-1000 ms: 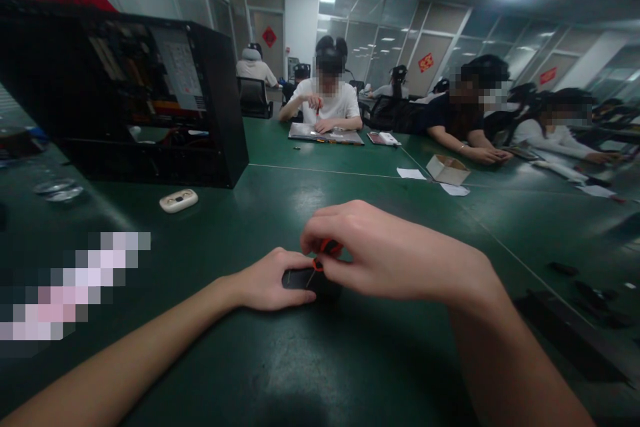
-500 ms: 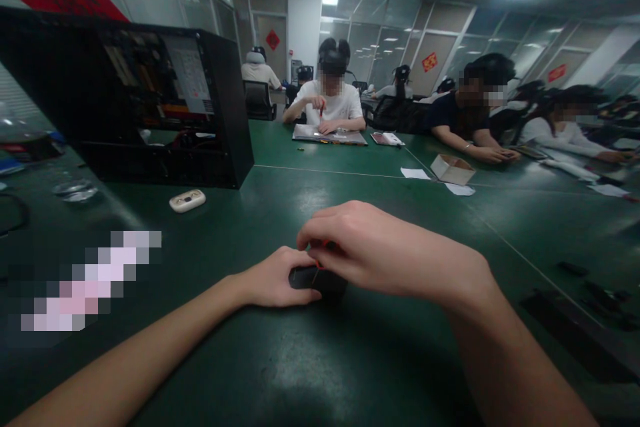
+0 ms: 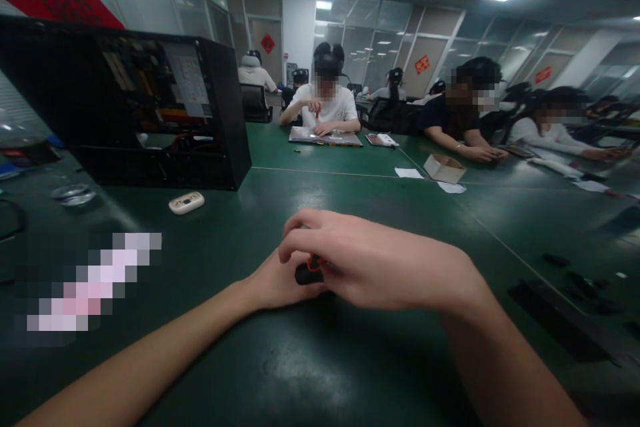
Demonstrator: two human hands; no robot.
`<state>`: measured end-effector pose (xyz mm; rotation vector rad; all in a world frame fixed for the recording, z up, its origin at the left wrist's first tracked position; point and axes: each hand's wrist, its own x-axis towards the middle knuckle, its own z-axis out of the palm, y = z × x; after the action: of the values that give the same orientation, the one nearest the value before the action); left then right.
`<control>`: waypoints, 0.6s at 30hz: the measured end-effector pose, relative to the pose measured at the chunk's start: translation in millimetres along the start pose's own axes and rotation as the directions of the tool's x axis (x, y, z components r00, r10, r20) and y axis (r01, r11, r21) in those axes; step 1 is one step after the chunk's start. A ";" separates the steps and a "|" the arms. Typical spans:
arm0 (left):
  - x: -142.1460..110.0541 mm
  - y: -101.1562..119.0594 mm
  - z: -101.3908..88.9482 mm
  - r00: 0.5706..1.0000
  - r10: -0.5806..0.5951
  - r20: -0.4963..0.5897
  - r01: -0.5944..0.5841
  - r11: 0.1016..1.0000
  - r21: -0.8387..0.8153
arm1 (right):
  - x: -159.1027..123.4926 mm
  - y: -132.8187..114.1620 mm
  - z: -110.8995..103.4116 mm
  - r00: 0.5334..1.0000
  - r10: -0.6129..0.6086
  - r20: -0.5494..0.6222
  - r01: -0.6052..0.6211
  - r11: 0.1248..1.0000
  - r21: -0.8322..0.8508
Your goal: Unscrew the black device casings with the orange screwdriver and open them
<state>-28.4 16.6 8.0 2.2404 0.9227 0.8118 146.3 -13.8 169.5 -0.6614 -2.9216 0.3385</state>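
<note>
My left hand (image 3: 277,280) lies low on the green table (image 3: 295,360), its thumb and fingers wrapped round a small black block-like object (image 3: 306,274). Over it arches my right hand (image 3: 385,260), palm down with bent fingers. Between the right thumb and fingers shows an orange-red and black piece (image 3: 314,262), which looks like the handle of a small tool. It stands right at the top of the black object. Most of both things is hidden behind my fingers, so I cannot make out their exact kind.
An open black computer case (image 3: 225,107) stands at the back left, with a white earbud case (image 3: 187,203) before it. Black parts (image 3: 560,320) lie at the right. Farther back are a small cardboard box (image 3: 444,169), papers (image 3: 409,173) and several people at work.
My right hand has shifted slightly left and turned, its fingers now reaching farther over the left hand. Less of the black object shows. The whole view has swung a little to the right.
</note>
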 end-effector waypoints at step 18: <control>-5.2 -6.0 4.6 0.987 0.136 -0.085 -0.123 0.982 0.144 | -20.9 2.6 19.1 0.889 0.431 -0.155 -0.453 0.773 -0.444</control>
<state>-30.6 15.0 -0.7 2.4205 0.9091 0.9454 162.8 -24.3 148.9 -1.4154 -2.7758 -0.3705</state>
